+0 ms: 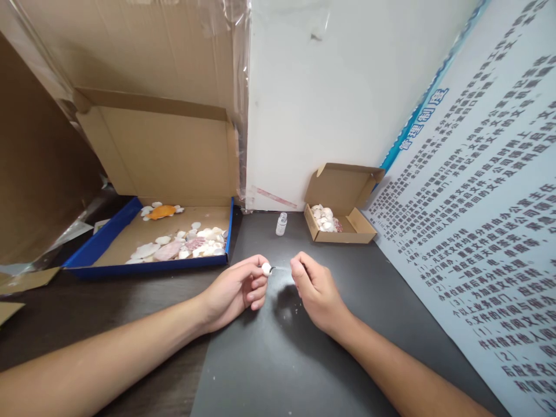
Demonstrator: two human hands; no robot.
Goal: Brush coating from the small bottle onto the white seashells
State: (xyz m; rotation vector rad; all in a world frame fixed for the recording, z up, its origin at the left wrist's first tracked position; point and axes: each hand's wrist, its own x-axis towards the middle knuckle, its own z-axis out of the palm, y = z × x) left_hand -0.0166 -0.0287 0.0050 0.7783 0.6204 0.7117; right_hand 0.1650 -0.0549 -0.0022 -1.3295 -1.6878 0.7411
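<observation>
Between thumb and fingers, my left hand [240, 288] pinches a small white shell [266, 269]. My right hand [316, 288] is closed at the same height, a short way to the right. From its fingers a thin, translucent glue brush [281, 268] points left; its dark tip meets the shell's edge, or comes very near it. The brush's handle is hidden in my fist. A small clear bottle [281, 224] with whitish contents stands upright beyond my hands, its neck seemingly uncapped.
At the left, an open blue-edged cardboard box [143, 267] holds many shells [191, 246] and an orange piece [162, 212] with white shells around it. A smaller open box [343, 237] with shells stands back right. A white board [313, 104] and a printed poster [486, 191] rise behind.
</observation>
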